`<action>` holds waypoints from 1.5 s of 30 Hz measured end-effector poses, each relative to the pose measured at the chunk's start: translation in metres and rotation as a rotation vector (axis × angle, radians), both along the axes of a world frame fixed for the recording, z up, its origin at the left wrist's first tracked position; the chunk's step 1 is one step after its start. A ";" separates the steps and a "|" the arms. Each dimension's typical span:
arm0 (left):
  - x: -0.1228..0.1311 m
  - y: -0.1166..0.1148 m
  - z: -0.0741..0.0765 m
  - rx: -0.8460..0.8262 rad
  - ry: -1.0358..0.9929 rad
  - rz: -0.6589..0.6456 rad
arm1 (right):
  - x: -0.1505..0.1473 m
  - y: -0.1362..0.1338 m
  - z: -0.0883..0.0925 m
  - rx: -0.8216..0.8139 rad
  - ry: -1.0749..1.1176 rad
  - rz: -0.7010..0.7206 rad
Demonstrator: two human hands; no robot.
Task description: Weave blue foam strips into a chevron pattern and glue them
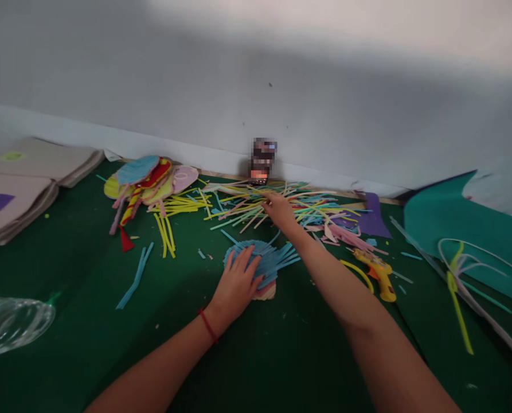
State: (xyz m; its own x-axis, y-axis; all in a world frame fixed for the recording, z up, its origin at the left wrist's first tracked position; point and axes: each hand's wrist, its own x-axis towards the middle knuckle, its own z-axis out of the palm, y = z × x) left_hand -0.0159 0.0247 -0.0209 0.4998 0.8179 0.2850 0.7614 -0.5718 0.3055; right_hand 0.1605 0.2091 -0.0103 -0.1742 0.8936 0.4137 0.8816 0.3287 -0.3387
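Dark-green tabletop [290,355], thin multicoloured paper-like strips [305,202] heaped within reach
Left hand [235,281], fingers wide, seemingly steadies the round blue strip-covered piece [266,261] centrally; right hand [280,212], fingers narrowed, meets the heap, grip unclear

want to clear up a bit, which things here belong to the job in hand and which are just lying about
Seemingly in the work:
blue strip-covered piece, under the left hand
coloured strips, at the right hand
probably the yellow glue gun

Seemingly just lying about:
clear bottle
teal sheet
beige stacks
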 end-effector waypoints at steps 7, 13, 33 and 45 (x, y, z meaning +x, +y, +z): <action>-0.006 0.002 -0.001 -0.018 -0.164 0.015 | -0.017 0.043 -0.020 0.038 0.014 -0.070; -0.014 0.029 0.003 -0.156 -0.642 -0.010 | -0.001 0.047 -0.019 0.204 0.246 0.121; 0.028 0.198 0.015 0.215 -0.370 0.097 | 0.017 0.047 -0.027 0.062 0.251 0.256; -0.033 0.122 0.097 0.643 -0.864 0.372 | 0.027 0.064 -0.030 -0.032 0.299 0.117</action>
State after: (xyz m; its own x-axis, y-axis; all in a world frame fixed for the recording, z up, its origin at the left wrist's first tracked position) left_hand -0.0492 0.1468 0.0759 -0.3105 0.4522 0.8361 0.5940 -0.5945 0.5420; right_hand 0.1878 0.2726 -0.0399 -0.1514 0.8882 0.4338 0.6980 0.4069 -0.5893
